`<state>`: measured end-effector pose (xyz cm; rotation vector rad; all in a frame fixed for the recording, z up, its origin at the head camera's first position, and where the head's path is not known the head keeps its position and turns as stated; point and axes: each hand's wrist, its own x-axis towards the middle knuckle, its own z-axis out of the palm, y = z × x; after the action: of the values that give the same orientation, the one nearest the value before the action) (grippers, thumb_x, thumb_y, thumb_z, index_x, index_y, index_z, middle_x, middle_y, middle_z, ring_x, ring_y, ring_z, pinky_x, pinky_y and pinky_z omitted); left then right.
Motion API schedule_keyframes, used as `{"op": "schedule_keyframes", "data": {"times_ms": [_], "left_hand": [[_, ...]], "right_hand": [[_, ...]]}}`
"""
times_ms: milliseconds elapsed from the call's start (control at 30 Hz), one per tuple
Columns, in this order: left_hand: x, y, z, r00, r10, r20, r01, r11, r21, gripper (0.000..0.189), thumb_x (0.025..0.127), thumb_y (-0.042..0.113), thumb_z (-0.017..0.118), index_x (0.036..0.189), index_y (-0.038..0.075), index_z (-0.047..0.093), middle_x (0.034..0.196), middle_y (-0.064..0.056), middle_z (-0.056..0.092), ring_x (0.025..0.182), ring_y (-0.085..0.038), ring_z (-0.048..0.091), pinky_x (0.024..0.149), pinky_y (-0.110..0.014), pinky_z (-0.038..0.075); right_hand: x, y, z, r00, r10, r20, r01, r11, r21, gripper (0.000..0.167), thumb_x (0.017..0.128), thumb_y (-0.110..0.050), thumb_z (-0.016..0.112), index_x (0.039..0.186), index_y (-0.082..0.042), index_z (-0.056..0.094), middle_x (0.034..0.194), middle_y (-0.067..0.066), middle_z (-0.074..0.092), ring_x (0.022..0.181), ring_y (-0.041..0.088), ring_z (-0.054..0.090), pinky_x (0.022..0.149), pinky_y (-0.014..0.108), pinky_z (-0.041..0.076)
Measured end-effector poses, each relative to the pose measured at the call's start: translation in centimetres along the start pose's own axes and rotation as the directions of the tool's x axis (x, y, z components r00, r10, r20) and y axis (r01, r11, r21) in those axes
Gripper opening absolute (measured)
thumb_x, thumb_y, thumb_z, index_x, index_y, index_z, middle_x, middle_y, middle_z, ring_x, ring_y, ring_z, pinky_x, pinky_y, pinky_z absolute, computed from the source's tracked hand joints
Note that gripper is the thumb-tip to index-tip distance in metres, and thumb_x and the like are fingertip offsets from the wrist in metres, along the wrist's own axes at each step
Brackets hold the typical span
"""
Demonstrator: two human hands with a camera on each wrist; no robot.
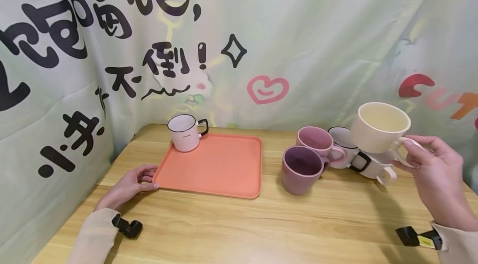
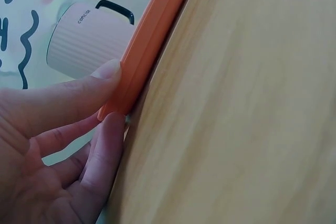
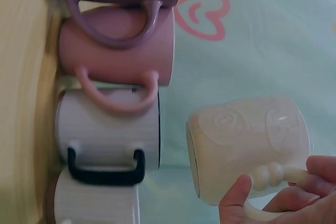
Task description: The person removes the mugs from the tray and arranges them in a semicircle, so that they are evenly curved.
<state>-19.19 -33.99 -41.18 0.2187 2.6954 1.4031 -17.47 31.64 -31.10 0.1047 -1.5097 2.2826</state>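
Note:
My right hand (image 1: 437,168) grips a cream mug (image 1: 381,127) by its handle and holds it above the table at the right. Raised patterns show on the mug's side in the right wrist view. My left hand (image 1: 130,183) pinches the near left edge of an orange tray (image 1: 213,168), with the thumb on the rim in the left wrist view. A white ribbed mug with a black rim and handle (image 1: 184,137) stands upright at the tray's far left corner.
Right of the tray stand a purple mug (image 1: 300,174), a pink mug (image 1: 315,139) and a white mug with a black handle (image 1: 341,141). Beside them is another white mug (image 1: 373,168), partly hidden. A printed cloth (image 1: 317,40) hangs behind the wooden table (image 1: 239,231).

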Motion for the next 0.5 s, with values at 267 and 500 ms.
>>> {"op": "schedule_keyframes", "data": {"times_ms": [267, 500], "left_hand": [[0.1, 0.1, 0.1, 1.0, -0.007, 0.003, 0.007, 1.0, -0.006, 0.065, 0.09, 0.007, 0.077, 0.14, -0.016, 0.044, 0.116, -0.02, 0.064, 0.101, -0.026, 0.059, 0.08, -0.024, 0.051], [0.2, 0.1, 0.1, 1.0, -0.002, 0.003, 0.002, 1.0, -0.005, 0.065, 0.09, 0.007, 0.078, 0.14, -0.016, 0.044, 0.115, -0.019, 0.064, 0.1, -0.025, 0.059, 0.08, -0.024, 0.051]], "right_hand": [[-0.3, 0.0, -2.0, 0.999, -0.04, 0.005, 0.04, 0.998, 0.045, 0.016, 0.1, 0.008, 0.055, 0.101, -0.001, 0.067, 0.063, 0.003, 0.044, 0.056, 0.015, 0.029, 0.058, 0.027, 0.055], [-0.5, 0.1, -3.5, 0.999, -0.053, -0.001, 0.053, 0.996, 0.067, 0.017, 0.103, 0.007, 0.049, 0.102, -0.004, 0.062, 0.075, 0.002, 0.056, 0.055, 0.012, 0.031, 0.055, 0.025, 0.055]]}}
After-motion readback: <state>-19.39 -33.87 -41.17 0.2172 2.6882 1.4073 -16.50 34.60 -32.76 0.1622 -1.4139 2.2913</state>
